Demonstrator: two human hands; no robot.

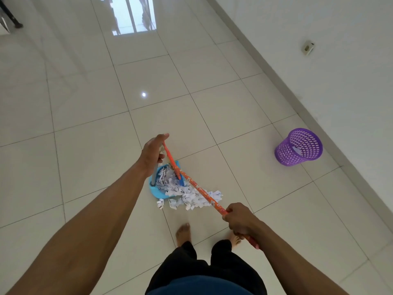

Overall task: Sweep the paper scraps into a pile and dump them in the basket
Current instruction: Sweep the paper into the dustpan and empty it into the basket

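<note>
A blue dustpan [157,191] sits on the tiled floor in front of me. White paper scraps [170,180] are heaped in it, and more spill over its lip onto the floor to the right. My left hand [153,153] grips the pan's grey upright handle and touches the top of a plain orange stick that leans down into the scraps. My right hand [238,219] is closed around the orange patterned broom handle [202,192], which slants across the pile toward the pan. The purple mesh basket [298,146] stands to the right by the wall, apart from the pile.
A white wall with a baseboard runs diagonally along the right, carrying a socket [307,47]. My bare feet [184,232] stand just behind the scraps. A dark furniture leg [12,18] shows at the top left. Glossy tiles stretch ahead and to the left.
</note>
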